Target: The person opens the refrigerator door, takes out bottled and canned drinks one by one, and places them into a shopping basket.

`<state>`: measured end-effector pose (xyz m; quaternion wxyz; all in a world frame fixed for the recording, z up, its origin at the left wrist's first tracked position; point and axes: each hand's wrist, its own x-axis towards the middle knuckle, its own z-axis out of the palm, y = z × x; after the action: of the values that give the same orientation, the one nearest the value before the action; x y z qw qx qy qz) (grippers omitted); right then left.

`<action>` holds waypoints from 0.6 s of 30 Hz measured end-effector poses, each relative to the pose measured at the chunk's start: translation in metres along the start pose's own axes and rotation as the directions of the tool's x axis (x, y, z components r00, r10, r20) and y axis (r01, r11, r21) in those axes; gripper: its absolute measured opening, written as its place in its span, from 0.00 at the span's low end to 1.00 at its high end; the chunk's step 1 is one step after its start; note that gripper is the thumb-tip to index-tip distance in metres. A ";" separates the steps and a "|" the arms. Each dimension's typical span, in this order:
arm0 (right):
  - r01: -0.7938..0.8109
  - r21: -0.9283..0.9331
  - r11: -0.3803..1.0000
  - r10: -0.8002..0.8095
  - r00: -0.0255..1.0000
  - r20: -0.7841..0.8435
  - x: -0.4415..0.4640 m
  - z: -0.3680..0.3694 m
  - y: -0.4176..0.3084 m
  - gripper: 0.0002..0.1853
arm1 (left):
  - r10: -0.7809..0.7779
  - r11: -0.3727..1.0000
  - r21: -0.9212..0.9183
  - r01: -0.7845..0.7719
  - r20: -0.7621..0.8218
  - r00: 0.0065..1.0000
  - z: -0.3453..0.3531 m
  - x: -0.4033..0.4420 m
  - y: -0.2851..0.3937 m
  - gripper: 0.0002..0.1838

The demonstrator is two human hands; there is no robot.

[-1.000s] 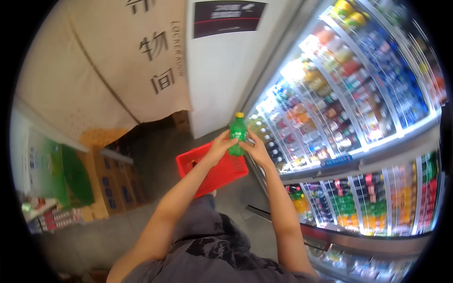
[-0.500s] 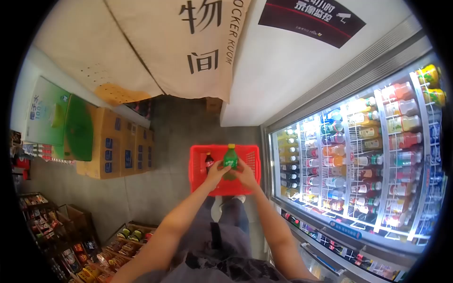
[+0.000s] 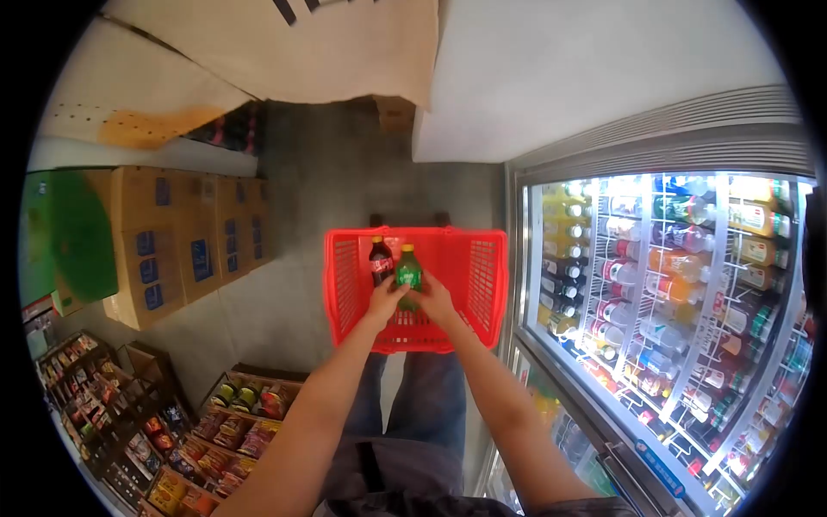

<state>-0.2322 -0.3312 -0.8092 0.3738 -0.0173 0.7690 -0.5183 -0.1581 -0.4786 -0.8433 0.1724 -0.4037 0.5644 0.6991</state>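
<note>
A green soda bottle (image 3: 408, 270) with a yellow cap is gripped between my two hands, over the red shopping basket (image 3: 493, 284). My left hand (image 3: 388, 302) is closed on its left side, and my right hand (image 3: 434, 298) is closed on its right side. Just left of it in the basket is a dark cola bottle (image 3: 379, 259) with a red label and a yellow cap. Whether the green bottle rests on the basket's bottom I cannot tell.
At right stands a lit drinks fridge (image 3: 527, 258) with rows of bottles. Stacked cardboard boxes (image 3: 164, 241) line the left side. Snack racks (image 3: 233, 431) are at the lower left. A cloth curtain (image 3: 345, 52) hangs ahead, beside a white wall (image 3: 482, 86).
My view has tilted further down. The green bottle has moved lower and left, in toward the basket and closer to the cola bottle, with both hands still on it.
</note>
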 end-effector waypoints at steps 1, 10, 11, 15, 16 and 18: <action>-0.020 0.021 1.000 0.020 1.000 -0.005 0.010 0.004 0.007 0.36 | -0.006 1.000 0.028 0.007 -0.005 1.000 -0.001 0.010 -0.005 0.27; 0.003 -0.205 0.979 -0.030 0.991 -0.127 0.058 0.037 0.081 0.34 | 0.023 0.947 0.320 -0.003 -0.058 0.998 0.006 0.045 -0.021 0.24; -0.051 -0.213 0.976 0.019 0.989 -0.150 0.060 0.039 0.082 0.34 | -0.016 0.945 0.325 0.032 -0.050 0.999 0.008 0.043 -0.017 0.25; -0.128 -0.153 0.980 0.108 0.985 -0.138 0.053 0.043 0.063 0.35 | 0.015 0.971 0.238 -0.006 -0.038 0.999 -0.001 0.041 -0.042 0.30; -0.121 -0.149 0.981 0.103 0.987 -0.124 0.051 0.042 0.055 0.34 | 0.021 0.970 0.244 -0.011 -0.040 0.999 -0.006 0.040 -0.046 0.30; -0.081 -0.159 0.984 0.052 0.983 -0.178 0.036 0.041 0.044 0.34 | 0.038 0.988 0.152 -0.043 0.034 0.999 -0.013 0.026 -0.042 0.28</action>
<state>-0.2181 -0.3584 -0.8727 0.3200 0.0224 0.8390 -0.4394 -0.1404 -0.4839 -0.8906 0.1971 -0.3670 0.6215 0.6634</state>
